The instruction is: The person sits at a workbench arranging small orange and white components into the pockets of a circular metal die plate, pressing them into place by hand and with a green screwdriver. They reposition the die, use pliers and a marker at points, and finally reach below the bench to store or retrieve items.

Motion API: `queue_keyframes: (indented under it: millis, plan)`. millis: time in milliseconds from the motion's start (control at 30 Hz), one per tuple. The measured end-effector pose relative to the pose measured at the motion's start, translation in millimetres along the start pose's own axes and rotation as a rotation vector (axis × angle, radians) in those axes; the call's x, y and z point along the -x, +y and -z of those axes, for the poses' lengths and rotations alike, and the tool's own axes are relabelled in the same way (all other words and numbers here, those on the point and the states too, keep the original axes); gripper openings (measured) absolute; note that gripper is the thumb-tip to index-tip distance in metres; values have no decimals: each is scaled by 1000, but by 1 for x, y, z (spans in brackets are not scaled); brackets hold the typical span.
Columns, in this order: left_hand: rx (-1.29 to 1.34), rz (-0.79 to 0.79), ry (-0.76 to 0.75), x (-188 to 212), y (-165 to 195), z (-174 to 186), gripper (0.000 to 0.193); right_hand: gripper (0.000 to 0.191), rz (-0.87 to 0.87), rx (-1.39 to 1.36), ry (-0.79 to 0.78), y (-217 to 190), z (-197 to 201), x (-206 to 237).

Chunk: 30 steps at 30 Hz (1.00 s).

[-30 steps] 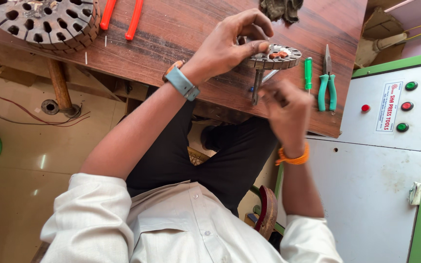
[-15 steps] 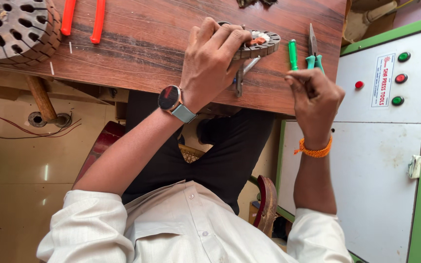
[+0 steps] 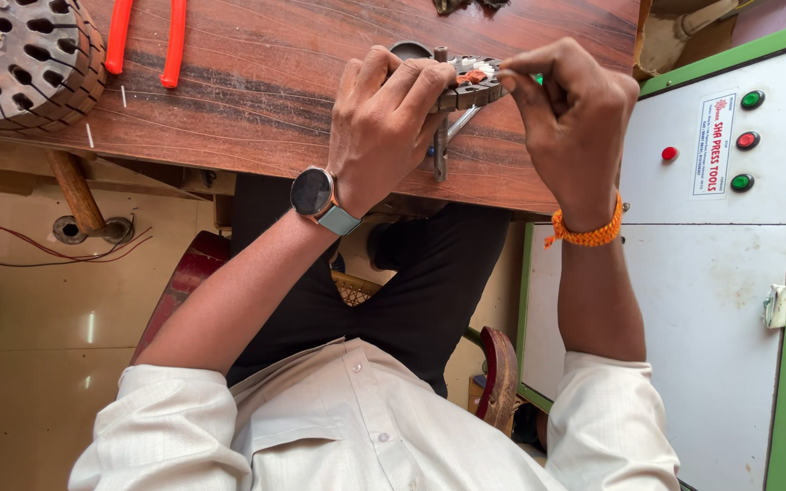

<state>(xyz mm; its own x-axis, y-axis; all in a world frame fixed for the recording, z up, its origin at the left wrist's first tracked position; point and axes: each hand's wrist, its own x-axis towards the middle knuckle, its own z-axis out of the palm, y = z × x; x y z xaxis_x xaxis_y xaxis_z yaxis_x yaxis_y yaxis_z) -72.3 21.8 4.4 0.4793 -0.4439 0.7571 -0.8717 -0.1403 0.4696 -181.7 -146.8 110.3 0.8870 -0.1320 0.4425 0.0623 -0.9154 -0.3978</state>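
Two hands are being used on one small round metal part (image 3: 470,84), which is being held at the near edge of the wooden surface (image 3: 266,82). The part is being shown as a grey slotted disc with orange and white bits on top and a shaft through it. It is being gripped by the left hand (image 3: 384,127), fingers curled over it. The right hand (image 3: 570,114) is being pinched narrow at its rim. One larger slotted disc (image 3: 20,45) and one pair of red-handled pliers (image 3: 147,41) are lying well apart.
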Motion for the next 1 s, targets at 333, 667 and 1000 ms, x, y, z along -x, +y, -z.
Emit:
queue_keyframes:
  millis: [333,667,1000]
  plan:
    - [-5,-27,-10,0,3,4,33,12,114,75,-198,30,-21,-49]
    - [135,-30,-61,-1,4,11,40,10,211,228,-335,50,-28,-68]
    - [865,690,-380,-27,-20,1,106,8,203,177,-318,44,-39,-83]
